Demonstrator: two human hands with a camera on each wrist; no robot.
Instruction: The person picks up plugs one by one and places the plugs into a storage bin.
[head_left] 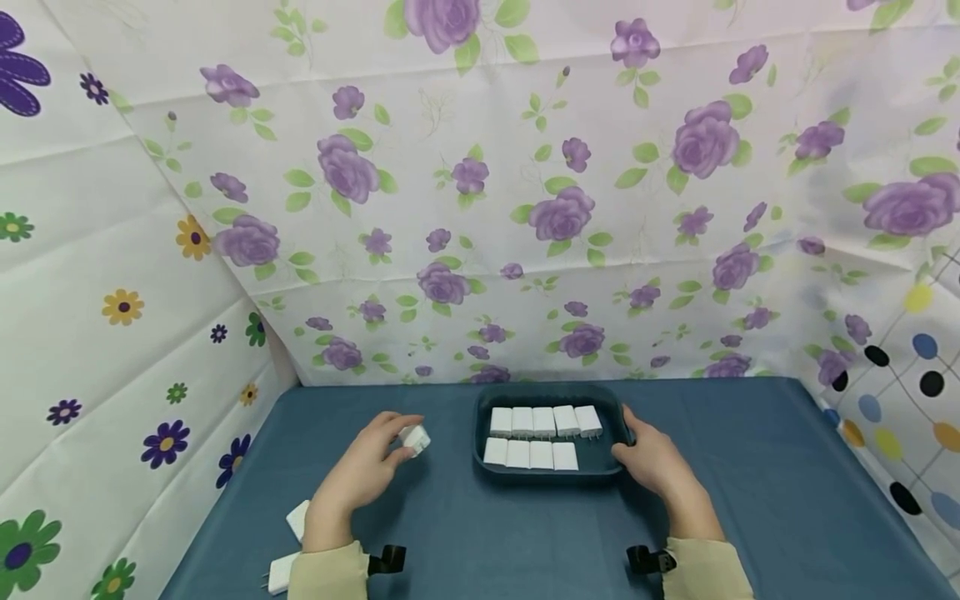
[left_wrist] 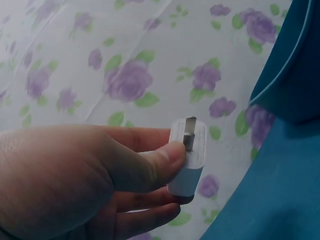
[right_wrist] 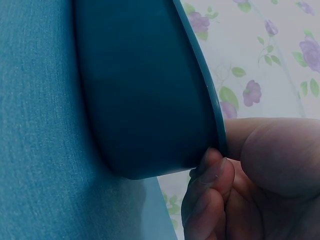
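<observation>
My left hand (head_left: pixel 369 460) pinches a white plug-in charger (head_left: pixel 415 439) between thumb and fingers, to the left of a dark teal tray (head_left: pixel 551 477). In the left wrist view the charger (left_wrist: pixel 186 157) shows its flat metal prongs (left_wrist: pixel 189 134) beside the thumb. The tray holds two rows of similar white chargers (head_left: pixel 542 455); a gap lies at the right end of the front row. With thumb and curled fingers my right hand (head_left: pixel 654 454) grips the tray's right edge. The right wrist view shows that tray wall (right_wrist: pixel 145 95) between the thumb and fingers.
Two more white chargers, one (head_left: pixel 282 573) with prongs visible and another (head_left: pixel 297 520), lie on the blue table cover (head_left: pixel 480 542) by my left forearm. A flowered curtain (head_left: pixel 450 208) rises behind the table, and patterned cloths hang at both sides.
</observation>
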